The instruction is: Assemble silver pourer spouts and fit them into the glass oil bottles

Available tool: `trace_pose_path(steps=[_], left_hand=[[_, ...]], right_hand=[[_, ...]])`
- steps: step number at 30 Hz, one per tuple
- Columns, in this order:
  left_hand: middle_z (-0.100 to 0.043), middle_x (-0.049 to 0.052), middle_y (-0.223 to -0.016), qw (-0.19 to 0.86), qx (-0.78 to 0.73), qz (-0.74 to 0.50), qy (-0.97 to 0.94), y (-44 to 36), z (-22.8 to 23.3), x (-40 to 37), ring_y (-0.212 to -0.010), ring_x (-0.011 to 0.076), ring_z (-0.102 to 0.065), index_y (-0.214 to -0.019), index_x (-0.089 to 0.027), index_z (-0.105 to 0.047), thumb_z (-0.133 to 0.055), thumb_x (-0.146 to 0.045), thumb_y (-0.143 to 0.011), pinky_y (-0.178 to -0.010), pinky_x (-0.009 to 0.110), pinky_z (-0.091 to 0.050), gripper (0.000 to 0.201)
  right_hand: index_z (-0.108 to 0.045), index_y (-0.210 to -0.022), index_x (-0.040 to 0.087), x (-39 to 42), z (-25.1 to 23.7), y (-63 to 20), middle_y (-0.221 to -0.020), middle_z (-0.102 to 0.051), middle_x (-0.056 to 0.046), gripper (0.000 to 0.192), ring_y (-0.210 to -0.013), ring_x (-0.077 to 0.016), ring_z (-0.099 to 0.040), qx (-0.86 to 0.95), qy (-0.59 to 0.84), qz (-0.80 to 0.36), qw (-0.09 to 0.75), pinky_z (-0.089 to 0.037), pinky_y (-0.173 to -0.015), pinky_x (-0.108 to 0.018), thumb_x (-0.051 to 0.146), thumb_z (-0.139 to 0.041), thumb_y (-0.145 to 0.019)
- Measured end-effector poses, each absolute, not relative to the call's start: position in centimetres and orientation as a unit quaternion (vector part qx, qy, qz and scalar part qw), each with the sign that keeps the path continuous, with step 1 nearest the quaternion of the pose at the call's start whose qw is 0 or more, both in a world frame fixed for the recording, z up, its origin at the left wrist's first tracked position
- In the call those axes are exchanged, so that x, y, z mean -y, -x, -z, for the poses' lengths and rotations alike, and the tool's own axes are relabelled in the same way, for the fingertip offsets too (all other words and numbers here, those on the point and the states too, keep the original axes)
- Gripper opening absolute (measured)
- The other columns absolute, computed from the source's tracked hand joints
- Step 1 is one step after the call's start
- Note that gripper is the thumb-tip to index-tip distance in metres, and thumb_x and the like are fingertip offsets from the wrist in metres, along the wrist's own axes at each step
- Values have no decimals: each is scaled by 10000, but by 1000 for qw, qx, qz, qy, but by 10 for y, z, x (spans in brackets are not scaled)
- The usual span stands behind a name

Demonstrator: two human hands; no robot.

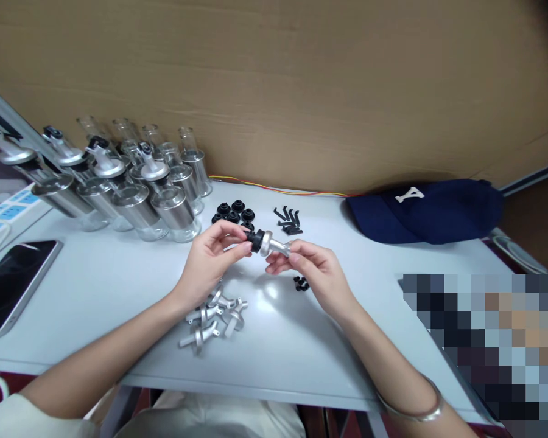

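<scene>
Between my two hands is a silver pourer spout (274, 245) with a black ribbed stopper (256, 240) at its left end. My left hand (214, 252) pinches the black stopper, and my right hand (317, 271) grips the spout's narrow silver end. Below my left wrist lie several loose silver spouts (204, 333). Just behind my left fingers sits a cluster of black stoppers (232, 216). Thin black levers (293, 216) rest beyond my right hand, and small black caps (300, 283) lie partly hidden beside it.
Glass bottles with metal sleeves (171, 204) crowd the back left, several topped with pourers. A phone (16, 286) lies at the left beside a power strip (9, 213). A navy cap (429, 213) sits at the back right. Cardboard (301, 91) walls off the rear.
</scene>
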State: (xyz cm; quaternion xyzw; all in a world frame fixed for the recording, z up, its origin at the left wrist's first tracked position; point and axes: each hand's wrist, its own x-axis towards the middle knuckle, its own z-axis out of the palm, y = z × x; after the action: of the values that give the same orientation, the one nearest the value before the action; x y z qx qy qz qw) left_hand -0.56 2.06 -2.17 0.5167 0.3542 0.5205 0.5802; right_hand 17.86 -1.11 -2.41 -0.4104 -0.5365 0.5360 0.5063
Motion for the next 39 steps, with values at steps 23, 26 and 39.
trace_pose_path(steps=[23,26,39], left_hand=[[-711,34,-862,572,-305,-452,-613,6,14,-11,-795,130,-660,-832,-196,-747,-750,-109,-681,-729,212,-547,174],[-716,32,-848,587,-295,-444,-610,7,14,-12,-787,133,-664,-818,-202,-748,-761,-108,-667,-729,222,-553,179],[-682,31,-754,604,-297,-426,-605,8,16,-14,-689,115,-628,-740,-179,-743,-791,-112,-613,-645,209,-532,152]], right_hand=[[-500,-535,189,16,23,-185,-416,-391,47,372,-424,-98,-342,649,398,-534,367,-290,-461,-253,399,-417,-830],[-476,-522,193,16,23,-182,-418,-323,64,372,-416,-85,-285,656,409,-506,382,-246,-445,-246,400,-408,-823],[-327,-534,210,17,24,-181,-516,-250,60,437,-481,-78,-225,675,426,-500,336,-189,-468,-245,491,-416,-856]])
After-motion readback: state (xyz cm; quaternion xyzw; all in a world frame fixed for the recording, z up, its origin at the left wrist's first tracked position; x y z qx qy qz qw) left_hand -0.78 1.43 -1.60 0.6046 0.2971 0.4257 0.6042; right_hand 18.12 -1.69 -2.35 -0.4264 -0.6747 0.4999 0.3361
